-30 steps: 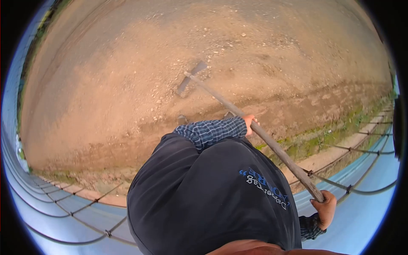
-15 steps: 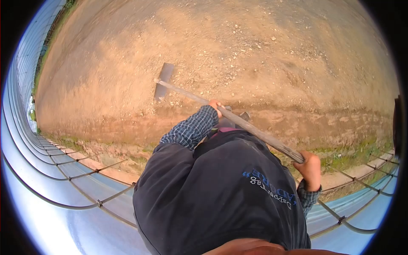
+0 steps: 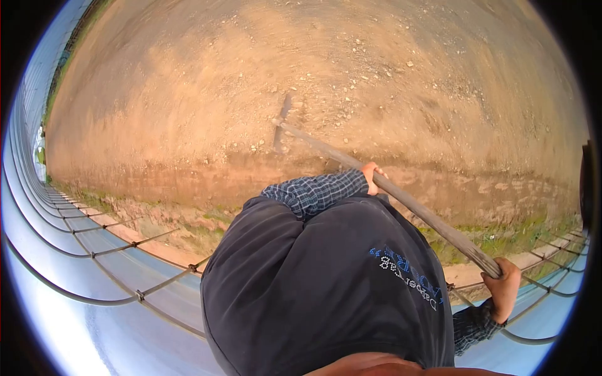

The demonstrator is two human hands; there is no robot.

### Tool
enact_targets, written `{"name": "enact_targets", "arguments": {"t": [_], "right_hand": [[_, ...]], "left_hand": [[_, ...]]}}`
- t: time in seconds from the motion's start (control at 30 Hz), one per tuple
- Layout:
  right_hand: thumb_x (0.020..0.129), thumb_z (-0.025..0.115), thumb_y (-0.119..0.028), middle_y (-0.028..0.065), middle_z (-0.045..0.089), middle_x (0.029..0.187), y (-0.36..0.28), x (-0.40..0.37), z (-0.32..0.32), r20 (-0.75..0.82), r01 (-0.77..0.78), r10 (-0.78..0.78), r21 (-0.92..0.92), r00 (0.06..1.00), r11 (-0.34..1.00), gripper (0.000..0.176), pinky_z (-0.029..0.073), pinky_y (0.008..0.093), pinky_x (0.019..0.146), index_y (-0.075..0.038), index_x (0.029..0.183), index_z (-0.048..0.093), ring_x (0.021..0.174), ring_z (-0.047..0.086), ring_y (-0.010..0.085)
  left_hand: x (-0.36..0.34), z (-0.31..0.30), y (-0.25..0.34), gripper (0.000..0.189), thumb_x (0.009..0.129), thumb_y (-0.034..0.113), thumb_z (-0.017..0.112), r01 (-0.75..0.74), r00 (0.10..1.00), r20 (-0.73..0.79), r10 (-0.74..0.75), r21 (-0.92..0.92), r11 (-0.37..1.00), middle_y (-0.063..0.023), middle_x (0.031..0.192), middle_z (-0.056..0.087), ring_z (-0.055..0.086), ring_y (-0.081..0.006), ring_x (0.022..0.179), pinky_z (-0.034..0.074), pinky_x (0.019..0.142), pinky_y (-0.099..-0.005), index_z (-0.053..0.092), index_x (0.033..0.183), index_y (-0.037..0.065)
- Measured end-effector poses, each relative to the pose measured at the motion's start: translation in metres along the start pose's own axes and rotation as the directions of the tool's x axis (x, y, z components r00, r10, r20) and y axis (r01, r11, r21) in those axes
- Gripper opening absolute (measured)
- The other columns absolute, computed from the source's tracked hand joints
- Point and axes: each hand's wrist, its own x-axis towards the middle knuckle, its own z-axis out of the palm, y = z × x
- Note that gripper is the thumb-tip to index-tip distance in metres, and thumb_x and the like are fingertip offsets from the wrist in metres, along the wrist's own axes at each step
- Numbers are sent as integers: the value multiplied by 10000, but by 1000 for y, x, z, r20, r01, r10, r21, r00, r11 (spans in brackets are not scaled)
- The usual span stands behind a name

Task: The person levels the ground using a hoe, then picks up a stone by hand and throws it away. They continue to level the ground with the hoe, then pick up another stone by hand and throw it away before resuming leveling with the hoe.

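A hoe runs slantwise across the head view, its long wooden handle point(image 3: 433, 219) passing in front of my body. Midway along that handle my left hand point(image 3: 374, 178) is closed around the wood. My right hand point(image 3: 503, 287) grips the handle's butt end, out by my right side. At the far end the flat metal blade point(image 3: 283, 122) rests at the dirt, seen nearly edge-on and slightly blurred. Loose soil and small stones point(image 3: 348, 94) lie around and to the right of the blade.
Bare stony ground point(image 3: 188, 113) spreads ahead. A low earth ledge with patches of grass point(image 3: 495, 237) runs crosswise near me. Curved metal pipes point(image 3: 139, 294) and plastic sheeting point(image 3: 69, 307) stand close behind on the left, with more piping on the right.
Both hands have moved right and back toward my right side, drawing the hoe with them. Its blade has slid right over the soil and now shows narrower.
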Motion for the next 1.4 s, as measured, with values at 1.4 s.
{"name": "enact_targets", "arguments": {"t": [1.4], "right_hand": [[534,682,-40,179,550,667,270,139,-40,71,183,-198,173,978,968,249,430,338,559,7,766,606,605,551,326]], "left_hand": [[92,140,-177,159,781,58,448,-115,986,-134,99,-121,986,-67,600,404,423,-232,573,429,618,-394,372,641,63]]}}
